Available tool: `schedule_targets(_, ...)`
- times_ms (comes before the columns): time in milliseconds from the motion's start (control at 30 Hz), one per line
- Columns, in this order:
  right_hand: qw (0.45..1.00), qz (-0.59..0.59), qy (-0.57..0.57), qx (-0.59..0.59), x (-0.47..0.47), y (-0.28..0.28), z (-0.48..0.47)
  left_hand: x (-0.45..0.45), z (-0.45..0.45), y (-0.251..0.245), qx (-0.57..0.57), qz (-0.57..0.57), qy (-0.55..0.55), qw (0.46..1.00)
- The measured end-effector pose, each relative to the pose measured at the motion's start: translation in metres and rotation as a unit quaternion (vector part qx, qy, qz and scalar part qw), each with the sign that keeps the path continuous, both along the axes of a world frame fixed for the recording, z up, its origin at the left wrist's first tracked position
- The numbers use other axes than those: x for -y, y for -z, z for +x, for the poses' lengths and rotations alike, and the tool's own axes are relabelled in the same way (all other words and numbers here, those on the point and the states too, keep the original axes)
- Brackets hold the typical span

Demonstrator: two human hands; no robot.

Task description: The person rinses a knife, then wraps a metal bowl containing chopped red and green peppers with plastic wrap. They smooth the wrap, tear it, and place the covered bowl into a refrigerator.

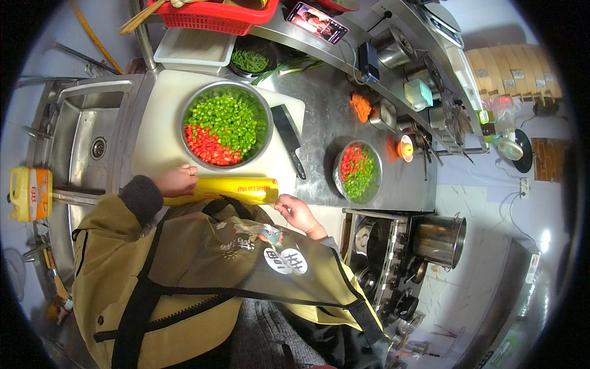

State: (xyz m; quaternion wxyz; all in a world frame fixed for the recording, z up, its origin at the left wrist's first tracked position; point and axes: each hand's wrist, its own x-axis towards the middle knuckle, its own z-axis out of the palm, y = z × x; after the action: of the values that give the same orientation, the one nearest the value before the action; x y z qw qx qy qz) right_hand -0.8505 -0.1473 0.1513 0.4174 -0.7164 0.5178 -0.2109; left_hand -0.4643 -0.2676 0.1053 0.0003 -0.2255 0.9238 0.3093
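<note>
A roll of plastic food wrap in yellow (235, 189) lies crosswise before my body at the near edge of the white cutting board (156, 120). My left hand (179, 181) is at the roll's left part, fingers curled; what it pinches is too small to tell. At the roll's right end is my right hand (295, 213), thumb and fingertips close together by its rim. Beyond the roll, a steel bowl (267, 138) holds chopped green and red chillies. A cleaver (288, 133) rests to its right, partly on the board. Farther right stands a smaller bowl of chopped chillies, seemingly film-covered (357, 177).
A steel sink (87, 133) is at the left. Behind the board are a white tray (193, 48), a red plastic basket (207, 18) and a bowl of green beans or similar greens (249, 60). A shelf carries a phone (318, 23). A gas stove (382, 258) stands at the right.
</note>
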Motion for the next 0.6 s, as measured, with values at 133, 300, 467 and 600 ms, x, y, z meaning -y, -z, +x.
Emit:
schedule_targets(133, 1.000, -0.015, -0.011, -0.025, -0.002, 0.001, 0.003, -0.001, 0.005, 0.000, 0.046, 0.028, 0.024, 0.998)
schedule_targets(300, 1.000, -0.003, -0.001, -0.006, -0.007, 0.000, 0.007, 0.006, 0.017, -0.003, 0.011, 0.008, 0.017, 1.000)
schedule_targets(467, 1.000, 0.004, 0.004, -0.026, -0.010, -0.001, 0.010, 0.012, 0.028, 0.004, -0.008, -0.001, 0.049, 0.999)
schedule_targets(600, 1.000, 0.008, 0.007, -0.019, -0.013, 0.000, 0.012, 0.010, 0.033, 0.008, -0.002, 0.014, 0.038, 0.999)
